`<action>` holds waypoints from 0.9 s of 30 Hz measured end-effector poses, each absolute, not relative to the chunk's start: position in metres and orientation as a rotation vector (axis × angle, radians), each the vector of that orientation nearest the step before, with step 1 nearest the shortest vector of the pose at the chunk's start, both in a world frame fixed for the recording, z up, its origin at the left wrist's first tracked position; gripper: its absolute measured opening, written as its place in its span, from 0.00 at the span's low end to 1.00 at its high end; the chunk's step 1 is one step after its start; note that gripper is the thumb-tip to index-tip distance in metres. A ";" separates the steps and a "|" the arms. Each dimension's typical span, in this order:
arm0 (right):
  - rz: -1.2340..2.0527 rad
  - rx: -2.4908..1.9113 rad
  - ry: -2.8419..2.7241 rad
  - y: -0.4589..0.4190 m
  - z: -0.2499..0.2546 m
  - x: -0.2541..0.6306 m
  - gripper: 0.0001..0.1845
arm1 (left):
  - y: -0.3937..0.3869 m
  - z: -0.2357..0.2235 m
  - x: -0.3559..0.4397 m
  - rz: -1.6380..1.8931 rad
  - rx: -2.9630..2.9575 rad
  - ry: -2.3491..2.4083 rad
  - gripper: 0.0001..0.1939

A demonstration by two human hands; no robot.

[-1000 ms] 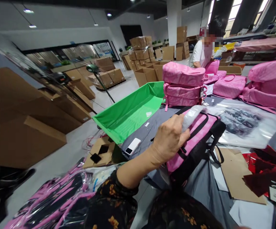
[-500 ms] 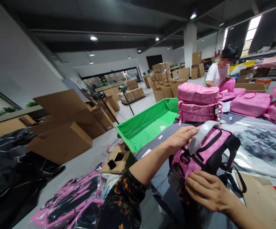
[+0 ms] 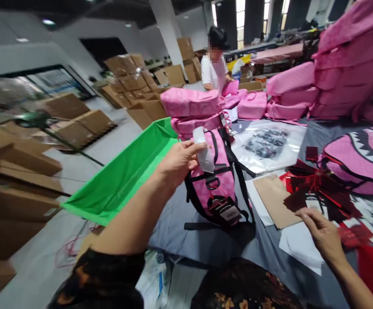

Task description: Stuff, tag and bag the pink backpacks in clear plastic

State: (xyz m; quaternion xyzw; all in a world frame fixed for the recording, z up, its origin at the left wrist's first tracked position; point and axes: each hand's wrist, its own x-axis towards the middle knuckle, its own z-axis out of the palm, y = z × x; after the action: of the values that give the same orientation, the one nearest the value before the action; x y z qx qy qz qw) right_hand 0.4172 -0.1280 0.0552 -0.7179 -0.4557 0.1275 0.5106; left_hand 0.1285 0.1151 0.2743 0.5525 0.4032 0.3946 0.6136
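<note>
A pink backpack [image 3: 224,178] with black straps and trim stands on the grey-covered table in front of me. Its carry handle [image 3: 203,150] is wrapped in white film, and my left hand [image 3: 181,159] has its fingers closed on it. From the side of the backpack hangs a dark hang tag [image 3: 227,211] on a red cord. To the right, my right hand [image 3: 323,235] reaches to the edge of a pile of dark red hang tags [image 3: 323,186]. Its thumb and fingertips are pinched together; whether a tag is between them, I cannot make out.
Stacked pink bags [image 3: 192,103] stand behind the backpack, beside a green bin [image 3: 118,180]. A clear plastic bag [image 3: 266,143], brown card [image 3: 276,201] and a shark-mouth pink bag [image 3: 363,161] lie rightward. A person [image 3: 213,71] works at the far end.
My view has swung right. My right hand has left the backpack for the tag pile. The backpack has turned and now stands on the table, my left hand still at its handle.
</note>
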 end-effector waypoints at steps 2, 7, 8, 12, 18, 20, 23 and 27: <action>0.447 -2.082 -0.840 -0.180 0.012 0.452 0.24 | 0.121 0.283 0.136 0.846 1.253 1.013 0.15; 0.389 -2.334 -0.757 -0.258 -0.072 0.467 0.28 | 0.125 0.289 0.153 0.815 1.225 1.088 0.14; 0.358 -2.301 -0.832 -0.260 -0.084 0.459 0.28 | 0.127 0.288 0.153 0.796 1.229 1.073 0.14; 0.349 -2.185 -1.054 -0.239 -0.116 0.432 0.28 | 0.131 0.287 0.142 0.736 1.244 1.037 0.05; 0.282 -2.278 -0.993 -0.211 -0.139 0.440 0.35 | 0.114 0.284 0.119 0.863 1.297 1.040 0.06; 0.279 -2.287 -1.008 -0.211 -0.141 0.443 0.38 | 0.106 0.282 0.115 0.878 1.415 1.003 0.11; 0.292 -2.278 -1.051 -0.214 -0.141 0.447 0.43 | 0.097 0.277 0.115 0.916 1.524 0.968 0.16; 0.326 -2.268 -1.135 -0.213 -0.137 0.454 0.47 | 0.094 0.271 0.119 0.963 1.495 0.952 0.20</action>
State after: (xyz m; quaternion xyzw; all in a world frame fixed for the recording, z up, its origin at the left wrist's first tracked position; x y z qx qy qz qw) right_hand 0.4544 -0.2127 -0.1371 -0.8493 -0.4252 0.1220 0.2883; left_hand 0.1193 0.0944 0.2709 0.6271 0.3995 0.4038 0.5330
